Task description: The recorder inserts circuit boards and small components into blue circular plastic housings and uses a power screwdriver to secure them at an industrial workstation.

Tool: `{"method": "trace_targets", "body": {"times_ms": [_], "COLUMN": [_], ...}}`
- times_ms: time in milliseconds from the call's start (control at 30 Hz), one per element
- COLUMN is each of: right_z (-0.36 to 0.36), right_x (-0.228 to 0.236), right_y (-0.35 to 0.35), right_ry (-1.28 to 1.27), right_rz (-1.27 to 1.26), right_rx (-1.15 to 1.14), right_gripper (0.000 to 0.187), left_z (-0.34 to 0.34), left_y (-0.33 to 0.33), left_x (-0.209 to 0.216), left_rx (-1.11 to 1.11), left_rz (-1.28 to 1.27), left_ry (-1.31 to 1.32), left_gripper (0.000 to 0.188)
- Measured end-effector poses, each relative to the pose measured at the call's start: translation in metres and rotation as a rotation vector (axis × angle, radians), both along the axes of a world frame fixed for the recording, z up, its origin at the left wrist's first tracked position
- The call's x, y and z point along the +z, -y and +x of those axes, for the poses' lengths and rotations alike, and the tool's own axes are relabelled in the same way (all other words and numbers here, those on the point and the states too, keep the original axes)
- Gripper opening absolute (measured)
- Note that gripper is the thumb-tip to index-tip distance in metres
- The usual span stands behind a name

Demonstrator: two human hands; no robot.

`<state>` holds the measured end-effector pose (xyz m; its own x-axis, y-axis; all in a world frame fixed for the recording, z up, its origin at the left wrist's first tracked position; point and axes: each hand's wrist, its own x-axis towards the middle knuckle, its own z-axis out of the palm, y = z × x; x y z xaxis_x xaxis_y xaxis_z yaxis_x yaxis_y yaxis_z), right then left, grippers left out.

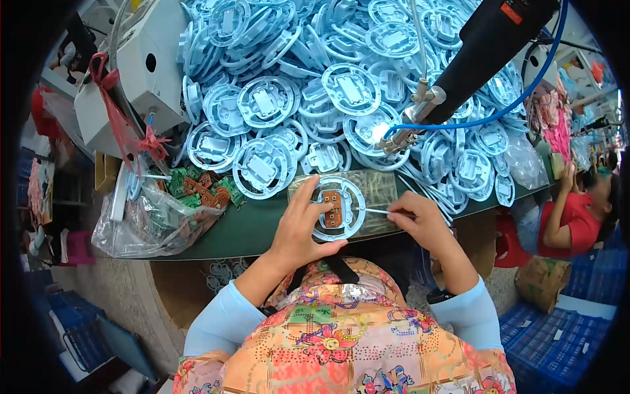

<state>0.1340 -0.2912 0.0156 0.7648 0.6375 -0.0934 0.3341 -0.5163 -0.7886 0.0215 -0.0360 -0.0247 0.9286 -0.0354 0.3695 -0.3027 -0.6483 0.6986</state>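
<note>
On a yellowish taped pad [382, 189] at the bench's near edge lies a round light-blue plastic housing [361, 209]. A small brown circuit board [333, 217] sits inside its ring. My left hand [296, 226] grips the housing's left side, with the thumb at its near rim and the fingers over its far left edge; the index fingertip reaches the board. My right hand [421, 222] pinches a thin white stick [377, 211] between thumb and fingers. The stick points left, and its tip meets the housing's right rim or lies just beside it.
A big heap of similar light-blue housings [262, 102] covers the far bench. A black tool with a metal nozzle [430, 102] and blue hose hangs over it. At left, a plastic bag [154, 226] lies by green and brown circuit boards [197, 187]. Thin white sticks [426, 194] lie right.
</note>
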Motion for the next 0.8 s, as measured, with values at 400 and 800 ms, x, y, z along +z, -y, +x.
{"method": "trace_targets", "body": {"times_ms": [400,800], "right_z": [0.015,0.021], "right_x": [-0.006,-0.010], "right_y": [-0.012,-0.018], "right_ry": [0.024,0.071], "right_rz": [0.000,-0.054], "right_rx": [0.226,0.311], "right_gripper": [0.011,0.015], "left_z": [0.000,0.000], "left_y": [-0.003,-0.001], "left_x": [0.004,0.007], "left_rx": [-0.029,-0.034], "left_rz": [0.017,0.064], "left_ry": [-0.028,-0.059], "left_gripper": [0.068,0.067]}}
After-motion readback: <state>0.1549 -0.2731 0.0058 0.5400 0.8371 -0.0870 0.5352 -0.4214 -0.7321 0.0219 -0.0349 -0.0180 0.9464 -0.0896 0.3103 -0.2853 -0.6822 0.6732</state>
